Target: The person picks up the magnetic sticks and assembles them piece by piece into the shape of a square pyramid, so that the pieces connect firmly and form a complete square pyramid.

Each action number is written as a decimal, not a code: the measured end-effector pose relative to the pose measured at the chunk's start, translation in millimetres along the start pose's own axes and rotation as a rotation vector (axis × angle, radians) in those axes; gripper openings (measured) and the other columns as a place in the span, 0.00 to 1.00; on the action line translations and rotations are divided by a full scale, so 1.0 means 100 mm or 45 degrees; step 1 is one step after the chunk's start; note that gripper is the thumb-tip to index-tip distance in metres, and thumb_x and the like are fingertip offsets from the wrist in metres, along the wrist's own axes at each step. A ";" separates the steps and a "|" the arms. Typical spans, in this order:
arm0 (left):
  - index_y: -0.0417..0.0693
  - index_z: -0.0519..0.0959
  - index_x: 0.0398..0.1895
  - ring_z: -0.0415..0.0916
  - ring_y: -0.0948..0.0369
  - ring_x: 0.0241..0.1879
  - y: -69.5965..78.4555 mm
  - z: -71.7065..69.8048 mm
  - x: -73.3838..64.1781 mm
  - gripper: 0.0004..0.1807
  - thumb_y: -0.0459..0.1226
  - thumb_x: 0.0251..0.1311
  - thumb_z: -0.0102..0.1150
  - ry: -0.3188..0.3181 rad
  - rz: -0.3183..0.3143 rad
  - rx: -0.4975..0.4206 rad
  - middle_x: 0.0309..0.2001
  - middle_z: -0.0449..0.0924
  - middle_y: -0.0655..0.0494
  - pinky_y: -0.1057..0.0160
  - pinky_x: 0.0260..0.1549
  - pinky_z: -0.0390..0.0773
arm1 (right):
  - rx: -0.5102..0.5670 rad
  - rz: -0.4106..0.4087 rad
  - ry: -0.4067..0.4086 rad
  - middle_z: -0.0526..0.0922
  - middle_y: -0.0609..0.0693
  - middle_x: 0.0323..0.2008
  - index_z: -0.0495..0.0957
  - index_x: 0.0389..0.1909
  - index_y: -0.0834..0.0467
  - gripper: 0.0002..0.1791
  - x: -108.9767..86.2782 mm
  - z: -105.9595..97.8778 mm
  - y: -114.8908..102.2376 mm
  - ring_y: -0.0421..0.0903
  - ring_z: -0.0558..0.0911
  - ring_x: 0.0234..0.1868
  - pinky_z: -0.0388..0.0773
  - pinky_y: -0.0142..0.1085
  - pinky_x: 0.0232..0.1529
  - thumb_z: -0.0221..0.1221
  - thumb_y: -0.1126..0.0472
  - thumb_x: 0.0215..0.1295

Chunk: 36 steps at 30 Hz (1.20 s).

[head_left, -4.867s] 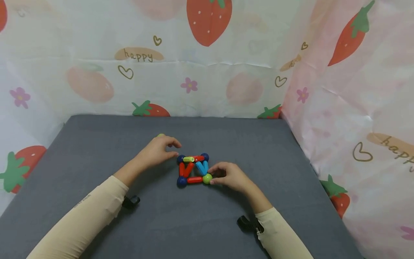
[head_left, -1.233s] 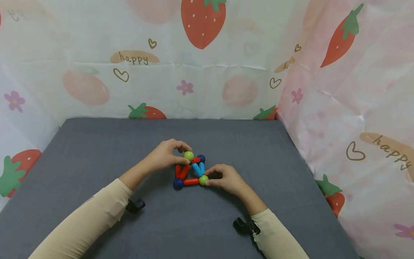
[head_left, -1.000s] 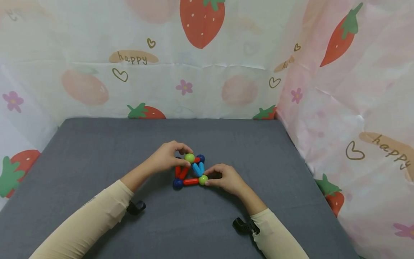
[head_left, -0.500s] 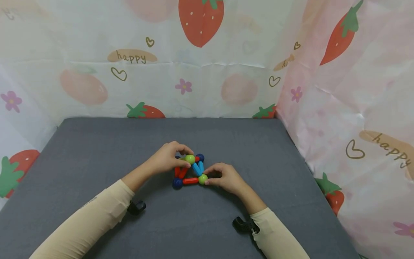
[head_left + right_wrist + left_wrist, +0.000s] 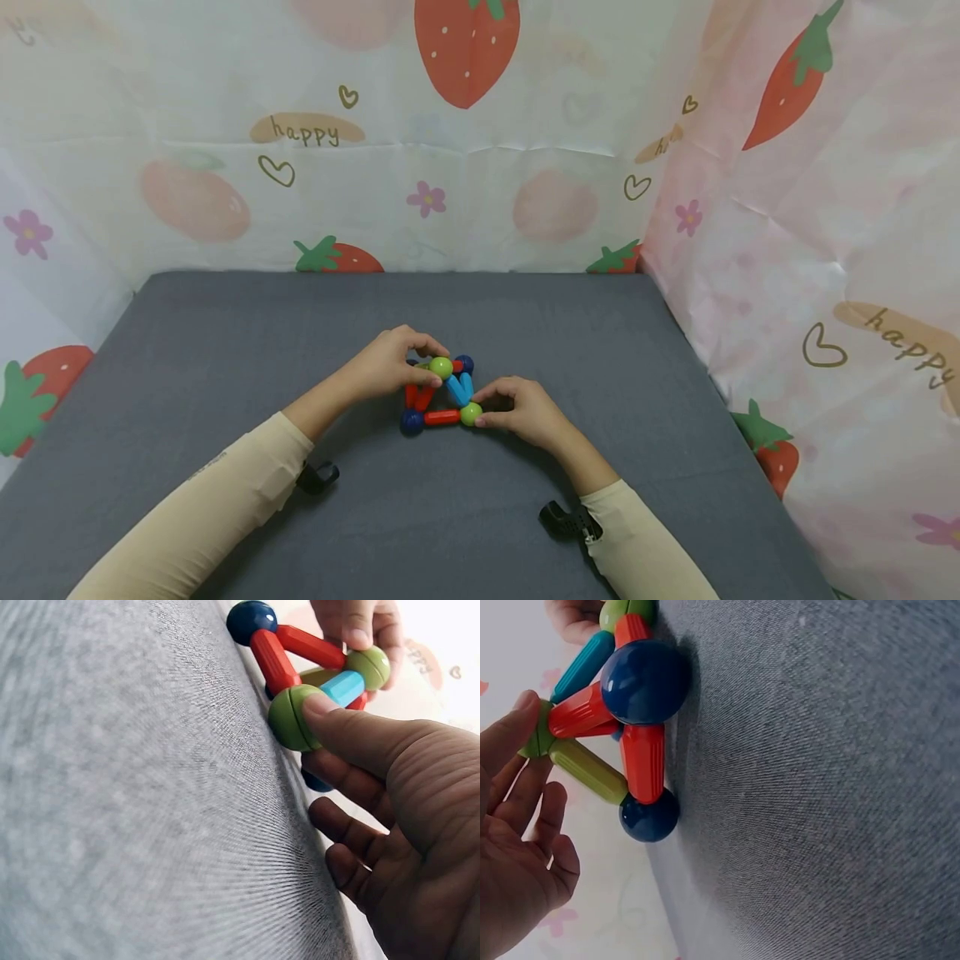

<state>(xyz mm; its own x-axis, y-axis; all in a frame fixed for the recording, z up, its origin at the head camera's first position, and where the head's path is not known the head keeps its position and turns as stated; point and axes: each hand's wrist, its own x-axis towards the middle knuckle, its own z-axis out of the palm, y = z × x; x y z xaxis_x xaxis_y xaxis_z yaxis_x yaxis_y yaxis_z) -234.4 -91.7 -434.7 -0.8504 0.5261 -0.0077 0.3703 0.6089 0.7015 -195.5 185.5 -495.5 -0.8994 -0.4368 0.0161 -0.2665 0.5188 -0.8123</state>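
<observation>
A pyramid-shaped frame of magnetic rods and balls stands mid-table. At its top, my left hand [image 5: 388, 363] pinches a green ball [image 5: 440, 367] between thumb and fingers. Sloping rods meet that ball in the left wrist view: a red one [image 5: 581, 710], a light blue one [image 5: 585, 666] and a yellow-green one [image 5: 589, 771]. My right hand [image 5: 531, 410] pinches another green ball [image 5: 291, 720] at the near right base corner. Dark blue balls [image 5: 646, 682] form the other base corners, with red rods [image 5: 442, 417] along the base. In the head view, the left fingers partly hide the far left corner.
The frame rests on a grey cloth-covered table [image 5: 465, 517]. A strawberry-print curtain [image 5: 480, 208] hangs behind the table and along its sides. Black wrist-camera mounts [image 5: 561, 521] stick out from both sleeves.
My left hand has come from left of the frame and set a green ball where the sloping rods meet, lowering slightly during the last second. My right hand keeps its pinch on the corner ball.
</observation>
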 end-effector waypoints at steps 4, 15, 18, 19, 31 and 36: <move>0.61 0.86 0.54 0.73 0.53 0.54 0.01 -0.02 0.01 0.20 0.46 0.58 0.75 -0.010 -0.007 0.005 0.48 0.82 0.62 0.53 0.49 0.77 | -0.002 -0.002 -0.002 0.85 0.41 0.46 0.88 0.45 0.44 0.14 0.00 0.00 0.00 0.39 0.82 0.47 0.79 0.38 0.50 0.75 0.54 0.58; 0.57 0.86 0.58 0.74 0.55 0.60 0.02 -0.05 0.01 0.23 0.44 0.58 0.75 -0.045 -0.024 -0.029 0.55 0.84 0.61 0.49 0.56 0.78 | -0.008 -0.032 -0.006 0.85 0.41 0.45 0.89 0.46 0.44 0.14 0.01 -0.01 -0.01 0.40 0.81 0.46 0.79 0.38 0.48 0.75 0.52 0.58; 0.56 0.85 0.60 0.72 0.53 0.61 0.03 -0.07 0.00 0.23 0.43 0.60 0.74 -0.065 -0.016 -0.048 0.56 0.82 0.60 0.47 0.59 0.75 | -0.014 -0.030 -0.002 0.85 0.41 0.45 0.88 0.46 0.44 0.14 0.01 0.00 0.00 0.40 0.82 0.46 0.79 0.38 0.49 0.75 0.52 0.58; 0.55 0.85 0.60 0.72 0.53 0.61 0.03 -0.07 -0.01 0.23 0.43 0.60 0.74 -0.073 -0.008 -0.047 0.57 0.82 0.60 0.46 0.59 0.75 | -0.019 -0.031 -0.001 0.85 0.41 0.45 0.88 0.46 0.44 0.14 0.00 0.00 0.01 0.40 0.81 0.46 0.79 0.38 0.49 0.75 0.52 0.58; 0.57 0.84 0.60 0.73 0.55 0.59 -0.08 -0.08 0.01 0.23 0.44 0.61 0.72 -0.089 0.046 -0.073 0.57 0.81 0.62 0.45 0.59 0.75 | -0.027 -0.031 0.011 0.85 0.42 0.44 0.88 0.45 0.42 0.14 0.01 0.00 0.01 0.40 0.81 0.45 0.79 0.37 0.47 0.76 0.53 0.57; 0.58 0.84 0.61 0.73 0.55 0.59 -0.09 -0.08 0.00 0.22 0.44 0.63 0.71 -0.106 0.044 -0.094 0.57 0.81 0.62 0.46 0.59 0.74 | -0.021 -0.026 0.008 0.85 0.41 0.43 0.88 0.46 0.43 0.14 0.00 0.01 0.02 0.40 0.81 0.45 0.79 0.37 0.47 0.76 0.53 0.58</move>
<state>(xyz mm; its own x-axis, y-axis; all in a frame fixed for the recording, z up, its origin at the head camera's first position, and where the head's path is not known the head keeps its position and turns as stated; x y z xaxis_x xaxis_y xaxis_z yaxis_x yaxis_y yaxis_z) -241.1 -101.8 -435.0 -0.8024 0.5955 -0.0395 0.3680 0.5457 0.7529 -195.8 186.1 -497.6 -0.8958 -0.4430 0.0361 -0.2905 0.5222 -0.8018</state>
